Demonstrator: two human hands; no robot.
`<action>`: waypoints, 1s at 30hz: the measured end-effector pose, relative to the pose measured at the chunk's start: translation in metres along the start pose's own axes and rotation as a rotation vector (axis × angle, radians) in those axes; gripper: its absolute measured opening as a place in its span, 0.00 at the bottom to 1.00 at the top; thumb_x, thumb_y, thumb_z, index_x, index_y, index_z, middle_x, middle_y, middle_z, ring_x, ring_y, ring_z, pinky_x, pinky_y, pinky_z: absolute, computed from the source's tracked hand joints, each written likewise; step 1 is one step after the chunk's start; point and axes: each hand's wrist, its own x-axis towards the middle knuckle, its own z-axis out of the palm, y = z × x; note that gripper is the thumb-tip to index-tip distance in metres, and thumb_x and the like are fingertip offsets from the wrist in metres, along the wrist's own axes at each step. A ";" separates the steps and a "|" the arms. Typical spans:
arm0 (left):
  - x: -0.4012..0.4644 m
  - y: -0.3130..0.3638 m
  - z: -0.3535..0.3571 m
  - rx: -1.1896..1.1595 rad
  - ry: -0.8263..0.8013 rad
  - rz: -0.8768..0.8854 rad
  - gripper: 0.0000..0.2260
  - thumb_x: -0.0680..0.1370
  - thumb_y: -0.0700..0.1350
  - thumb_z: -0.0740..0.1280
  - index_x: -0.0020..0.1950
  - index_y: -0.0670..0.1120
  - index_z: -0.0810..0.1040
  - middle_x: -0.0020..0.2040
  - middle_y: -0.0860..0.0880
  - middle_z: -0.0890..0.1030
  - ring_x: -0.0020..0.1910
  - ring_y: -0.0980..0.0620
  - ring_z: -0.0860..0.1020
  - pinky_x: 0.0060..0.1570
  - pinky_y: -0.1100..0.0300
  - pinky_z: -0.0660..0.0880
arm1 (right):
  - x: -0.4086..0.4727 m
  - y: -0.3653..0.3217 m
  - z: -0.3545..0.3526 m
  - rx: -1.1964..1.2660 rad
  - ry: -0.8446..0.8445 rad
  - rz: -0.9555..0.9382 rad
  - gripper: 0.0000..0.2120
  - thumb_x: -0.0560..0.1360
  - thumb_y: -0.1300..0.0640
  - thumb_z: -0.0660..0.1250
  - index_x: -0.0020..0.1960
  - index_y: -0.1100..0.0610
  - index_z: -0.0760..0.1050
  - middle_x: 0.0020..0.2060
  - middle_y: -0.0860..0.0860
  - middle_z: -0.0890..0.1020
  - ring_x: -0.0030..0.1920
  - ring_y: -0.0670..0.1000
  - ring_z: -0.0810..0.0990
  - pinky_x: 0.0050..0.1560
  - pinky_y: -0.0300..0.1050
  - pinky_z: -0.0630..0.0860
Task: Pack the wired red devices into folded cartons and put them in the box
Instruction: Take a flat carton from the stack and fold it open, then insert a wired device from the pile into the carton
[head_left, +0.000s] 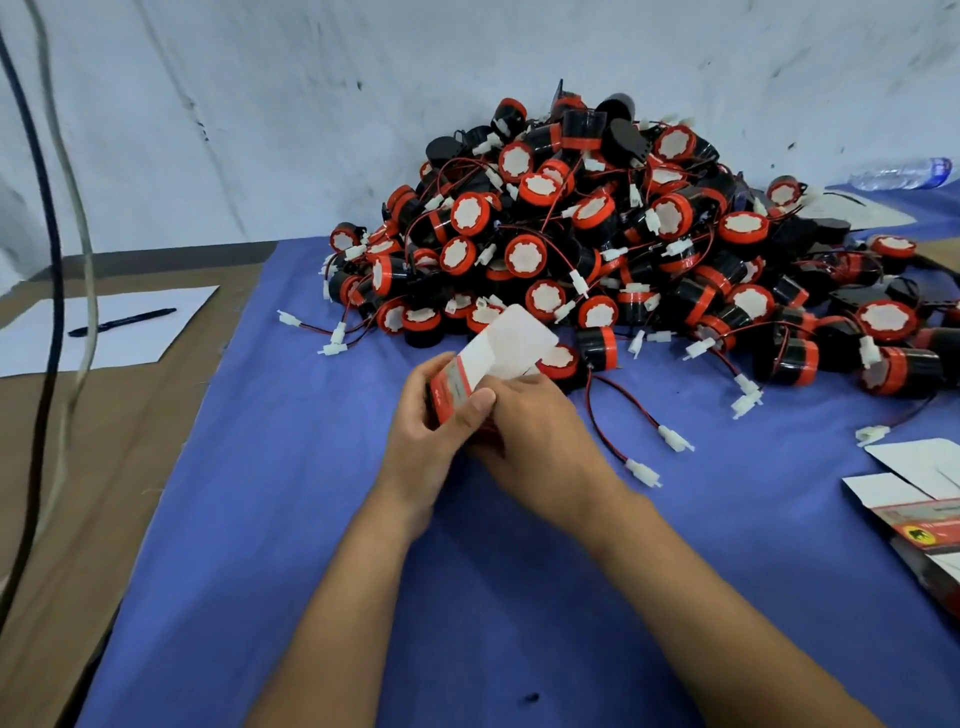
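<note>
**Red, black and white on blue**

We see a pile of devices (597, 234), black with red rims, white faces and red-and-black wires, on a blue cloth (311, 493). Our carton (485, 364) is red, grey and white. A black pen (122, 322) lies on white paper (171, 332).

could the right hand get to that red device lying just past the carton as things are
Probably yes, once it lets go: the right hand is busy gripping the carton, but the red device lies uncovered on the blue cloth just beyond.

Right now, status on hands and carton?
Left hand and right hand both grip small red-and-white cardboard carton, white flap up. Device pile behind; nothing blocking.
</note>
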 end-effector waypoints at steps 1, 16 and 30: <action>0.001 0.000 -0.001 0.015 0.072 0.023 0.30 0.66 0.63 0.77 0.65 0.54 0.78 0.61 0.52 0.83 0.59 0.53 0.82 0.53 0.58 0.82 | 0.003 -0.001 0.000 0.086 -0.031 0.010 0.09 0.72 0.64 0.73 0.51 0.59 0.77 0.45 0.51 0.84 0.45 0.54 0.81 0.49 0.54 0.78; 0.017 0.005 -0.023 0.203 0.958 0.065 0.21 0.85 0.62 0.50 0.43 0.57 0.77 0.43 0.58 0.82 0.45 0.57 0.82 0.45 0.59 0.76 | 0.106 0.055 0.057 -0.417 -0.320 0.488 0.28 0.80 0.42 0.66 0.76 0.52 0.66 0.76 0.60 0.58 0.72 0.64 0.64 0.66 0.60 0.72; 0.017 -0.011 -0.030 0.630 0.731 -0.035 0.06 0.79 0.39 0.62 0.50 0.43 0.78 0.48 0.46 0.81 0.53 0.42 0.75 0.51 0.46 0.74 | 0.008 0.031 0.036 -0.187 0.061 0.530 0.26 0.71 0.47 0.75 0.59 0.57 0.67 0.60 0.56 0.67 0.42 0.59 0.75 0.37 0.46 0.67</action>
